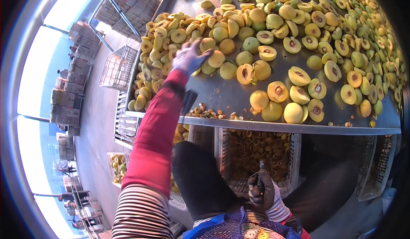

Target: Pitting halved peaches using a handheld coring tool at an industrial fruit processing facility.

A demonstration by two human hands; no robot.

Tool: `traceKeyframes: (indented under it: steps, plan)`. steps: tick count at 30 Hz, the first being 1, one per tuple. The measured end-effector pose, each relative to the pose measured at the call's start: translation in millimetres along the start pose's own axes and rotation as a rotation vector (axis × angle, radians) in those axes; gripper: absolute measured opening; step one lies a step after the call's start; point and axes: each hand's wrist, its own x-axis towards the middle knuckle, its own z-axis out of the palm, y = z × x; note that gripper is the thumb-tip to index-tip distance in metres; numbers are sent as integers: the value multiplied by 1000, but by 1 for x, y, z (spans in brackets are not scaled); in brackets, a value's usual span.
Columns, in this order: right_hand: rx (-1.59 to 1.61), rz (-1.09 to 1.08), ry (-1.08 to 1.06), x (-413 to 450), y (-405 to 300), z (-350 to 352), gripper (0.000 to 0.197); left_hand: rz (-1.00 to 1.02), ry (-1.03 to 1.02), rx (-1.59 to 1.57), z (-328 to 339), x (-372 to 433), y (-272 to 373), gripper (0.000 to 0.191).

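Observation:
My left hand [189,57], in a pale glove, reaches over the left part of the metal table [208,93] with its fingers apart. It is at a heap of halved yellow-green peaches [178,36]; whether the fingertips touch the fruit is unclear. Low before my body, my right hand [267,191], in a dark-stained glove, grips a small hand tool [261,175] with a metal tip pointing up. The fist hides most of that tool. Several peach halves [277,91] lie near the table's front edge, some cut side up with the stone cavity showing.
A raised metal lip [288,126] runs along the table's front. Below it, a plastic crate [296,157] holds pitted scraps [259,149]. Small pits and bits [203,111] lie by the lip. Left are a white crate [120,67] and a fruit crate [118,168]; farther off, crate stacks [65,102] and people.

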Motion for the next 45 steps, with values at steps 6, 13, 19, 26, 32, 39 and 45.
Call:
traceKeyframes:
  steps: [6, 13, 19, 26, 32, 39, 45]
  plan:
    - [-222, -161, 196, 1, -2, 19, 41, 288, -311, -25, 28, 19, 26, 56]
    - [-379, -220, 217, -3, 0, 7, 46, 419, -402, -62, 8, -73, 64, 57]
    - [-300, -365, 215, -14, 0, 0, 46, 178, -219, -607, -26, -137, 86, 46]
    - [-554, -773, 4, -40, -3, 18, 21, 144, -552, -1303, -56, -269, 110, 57]
    - [-912, -1065, -19, -44, 9, 22, 25, -294, -586, -1614, -45, -314, 140, 66]
    - [-1434, -1615, 22, -39, 17, 3, 22, -95, -374, -1370, -42, -333, 147, 43]
    - [-717, -1086, 190, -27, 15, -3, 26, 152, -154, -1249, -40, -337, 161, 41]
